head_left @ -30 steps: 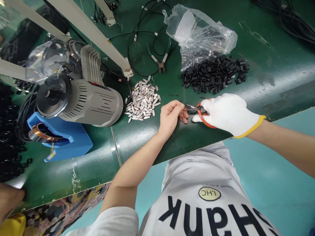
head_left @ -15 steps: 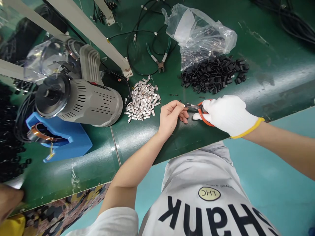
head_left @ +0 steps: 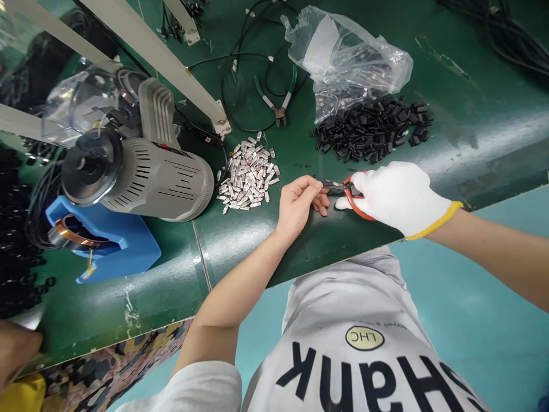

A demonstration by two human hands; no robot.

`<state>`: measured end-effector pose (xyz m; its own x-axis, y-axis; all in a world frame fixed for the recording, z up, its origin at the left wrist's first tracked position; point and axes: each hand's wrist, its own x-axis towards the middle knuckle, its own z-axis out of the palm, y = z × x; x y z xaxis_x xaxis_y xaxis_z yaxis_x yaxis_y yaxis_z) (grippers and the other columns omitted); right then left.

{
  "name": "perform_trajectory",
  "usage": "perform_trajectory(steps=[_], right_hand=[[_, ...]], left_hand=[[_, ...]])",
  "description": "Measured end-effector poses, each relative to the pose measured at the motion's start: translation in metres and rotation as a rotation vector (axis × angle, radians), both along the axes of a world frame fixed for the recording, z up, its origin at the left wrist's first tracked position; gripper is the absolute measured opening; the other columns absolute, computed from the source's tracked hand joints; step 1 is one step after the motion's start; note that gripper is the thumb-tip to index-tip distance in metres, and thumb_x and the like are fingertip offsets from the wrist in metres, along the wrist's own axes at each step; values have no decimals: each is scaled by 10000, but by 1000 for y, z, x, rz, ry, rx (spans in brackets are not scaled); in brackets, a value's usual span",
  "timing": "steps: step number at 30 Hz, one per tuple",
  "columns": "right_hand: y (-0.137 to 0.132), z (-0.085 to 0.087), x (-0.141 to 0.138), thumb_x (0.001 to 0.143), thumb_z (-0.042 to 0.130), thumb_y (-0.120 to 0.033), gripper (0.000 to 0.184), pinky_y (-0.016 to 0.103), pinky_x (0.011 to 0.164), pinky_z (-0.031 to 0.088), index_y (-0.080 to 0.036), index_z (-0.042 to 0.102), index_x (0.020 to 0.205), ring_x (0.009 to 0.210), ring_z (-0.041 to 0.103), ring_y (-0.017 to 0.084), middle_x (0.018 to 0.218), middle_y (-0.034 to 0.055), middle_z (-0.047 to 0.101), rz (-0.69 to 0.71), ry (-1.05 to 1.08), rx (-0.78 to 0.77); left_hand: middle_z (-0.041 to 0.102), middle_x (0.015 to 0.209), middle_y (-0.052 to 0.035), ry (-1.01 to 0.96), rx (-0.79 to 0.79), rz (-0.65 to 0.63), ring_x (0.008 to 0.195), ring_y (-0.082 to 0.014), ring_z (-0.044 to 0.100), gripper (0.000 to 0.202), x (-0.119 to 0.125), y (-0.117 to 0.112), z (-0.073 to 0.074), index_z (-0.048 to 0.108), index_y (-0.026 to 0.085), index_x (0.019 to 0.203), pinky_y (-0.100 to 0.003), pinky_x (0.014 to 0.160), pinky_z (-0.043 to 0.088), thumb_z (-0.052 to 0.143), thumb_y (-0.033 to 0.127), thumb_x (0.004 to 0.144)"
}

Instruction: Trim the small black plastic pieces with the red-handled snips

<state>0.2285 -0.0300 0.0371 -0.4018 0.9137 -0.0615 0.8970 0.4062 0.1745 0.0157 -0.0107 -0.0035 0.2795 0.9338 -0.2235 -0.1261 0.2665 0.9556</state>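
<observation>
My bare left hand [head_left: 297,205] is closed in a pinch near the front of the green bench. At its fingertips is a small dark piece, mostly hidden by the thumb and finger. My right hand [head_left: 397,197], in a white glove with a yellow cuff, grips red-handled pliers [head_left: 354,206]. Their dark jaws point left and meet the piece at my left fingertips. Behind my hands lies a heap of small black plastic pieces [head_left: 373,131]. Left of my left hand is a pile of silver metal connector shells [head_left: 249,174].
A clear plastic bag [head_left: 355,57] of small parts lies behind the black heap. Green-handled cutters [head_left: 279,106] rest beside black cables. On the left stand a grey machine [head_left: 158,177] and a blue tape dispenser [head_left: 132,252]. Another person's arm [head_left: 17,349] shows at lower left.
My right hand and the pliers have shifted very slightly. My left hand has stayed almost still, with its pinch kept.
</observation>
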Motion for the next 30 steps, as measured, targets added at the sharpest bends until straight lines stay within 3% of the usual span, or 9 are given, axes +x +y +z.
perform_trajectory(steps=[7,13,18,23,30], right_hand=[[1,4,-1,1037,336,-633,535,342,599,109,-192,554,829,622,636,271,581,84,562,56,-60,17],[0,6,1,1057,326,-517,461,344,617,100,-186,544,824,594,609,254,577,80,546,41,-100,-7],[2,-2,8,1021,352,-641,532,342,651,79,-191,574,845,584,560,219,623,75,594,101,-39,56],[10,0,9,1035,376,-466,383,346,655,81,-195,552,829,561,555,223,617,61,564,140,-125,22],[17,0,10,1048,377,-511,439,350,665,68,-189,560,812,558,513,203,584,63,534,172,-80,-24]], left_hand=[[704,641,-18,-2,-8,5,476,-115,650,377,0,0,2,652,168,777,-227,503,501,701,517,910],[706,652,-24,-13,1,-3,482,-114,654,372,1,0,1,657,158,786,-225,509,496,694,503,919],[702,647,-17,-12,8,-15,483,-112,650,369,1,-1,1,652,154,788,-224,509,496,682,495,925],[688,636,-7,-13,4,-4,474,-108,640,383,1,-2,2,639,153,792,-222,502,497,685,513,917],[635,589,23,-4,20,22,438,-88,590,399,3,-2,1,620,159,776,-210,472,471,698,528,909]])
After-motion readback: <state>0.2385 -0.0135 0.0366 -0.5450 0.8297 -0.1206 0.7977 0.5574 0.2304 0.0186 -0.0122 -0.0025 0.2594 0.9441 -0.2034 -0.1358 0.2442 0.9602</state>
